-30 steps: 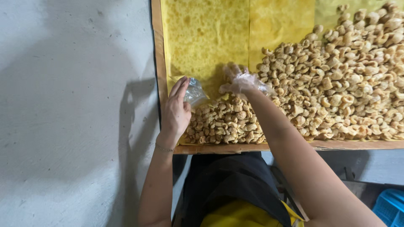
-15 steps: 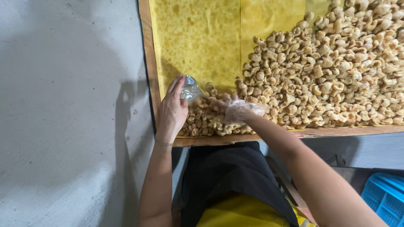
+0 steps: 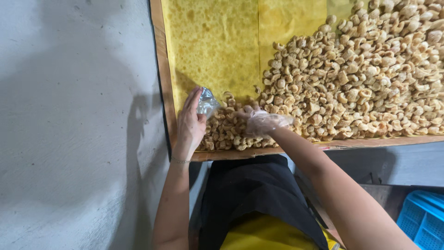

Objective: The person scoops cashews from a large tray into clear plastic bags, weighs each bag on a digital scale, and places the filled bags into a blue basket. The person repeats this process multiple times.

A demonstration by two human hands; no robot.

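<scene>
Left hand upright; gloved right hand curled.

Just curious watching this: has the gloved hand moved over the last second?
Yes. The right hand has come from the big snack pile toward the tray's wooden corner, nearer the clear bag.

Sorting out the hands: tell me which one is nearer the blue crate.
Right. The right hand rests on the snack pile, the blue crate lower right; the left hand is farther left.
</scene>
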